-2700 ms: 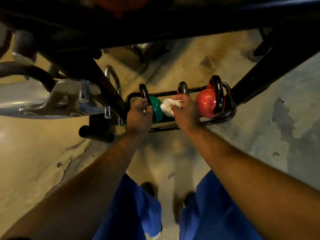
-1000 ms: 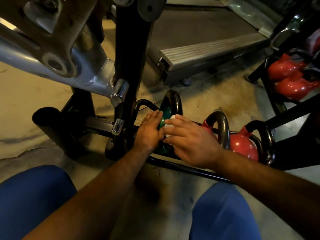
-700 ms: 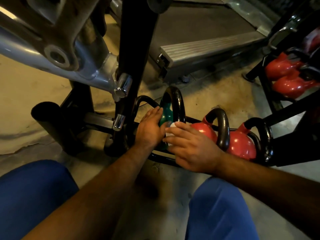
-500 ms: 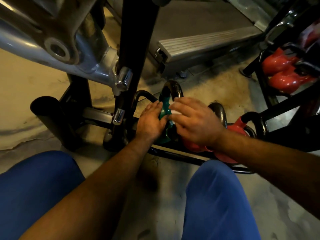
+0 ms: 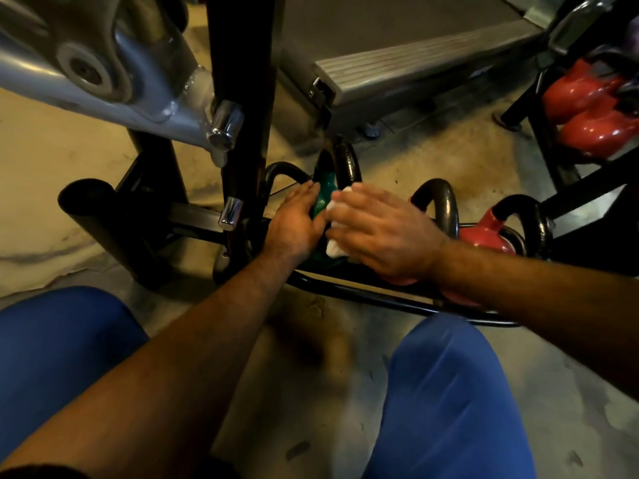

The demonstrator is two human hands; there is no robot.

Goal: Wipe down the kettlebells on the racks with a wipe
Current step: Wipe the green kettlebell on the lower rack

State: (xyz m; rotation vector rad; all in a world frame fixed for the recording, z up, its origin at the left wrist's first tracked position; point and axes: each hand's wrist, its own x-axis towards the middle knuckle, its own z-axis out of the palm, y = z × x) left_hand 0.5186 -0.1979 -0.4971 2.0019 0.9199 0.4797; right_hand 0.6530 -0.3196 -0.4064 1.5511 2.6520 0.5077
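Low black tube rack [image 5: 397, 300] on the concrete floor [image 5: 432, 167], w/ three kettlebells in a row. Green kettlebell [image 5: 323, 198] sits at the rack's left end, glossy, w/ a thick black loop handle standing upright. L hand [image 5: 294, 223] lies flat against its left side, fingers straight and together, pressing, not gripping. R hand [image 5: 380, 233] has fingers spread wide and fairly straight, pressing a crumpled white wipe [image 5: 334, 233] onto the green bell's right side; wipe shows only at the fingertips and under the palm edge, rest hidden.

R hand and forearm cover most of the middle red kettlebell [image 5: 432, 202]; only its black handle and a bit of red below the wrist show. Third red kettlebell [image 5: 491, 229] at the right end is in plain view, smooth shiny body, black handle.

Close on the left, a black upright post [image 5: 242, 98] of a gym machine stands just beside the L hand, w/ chrome pins and a silver cast-metal arm [image 5: 86, 74] above. Behind the rack: ribbed grey treadmill deck edge [image 5: 415, 63]. Far right, another black rack holding more red kettlebells [image 5: 587, 108], blurred. Blue-trousered knees [image 5: 449, 392] at bottom.
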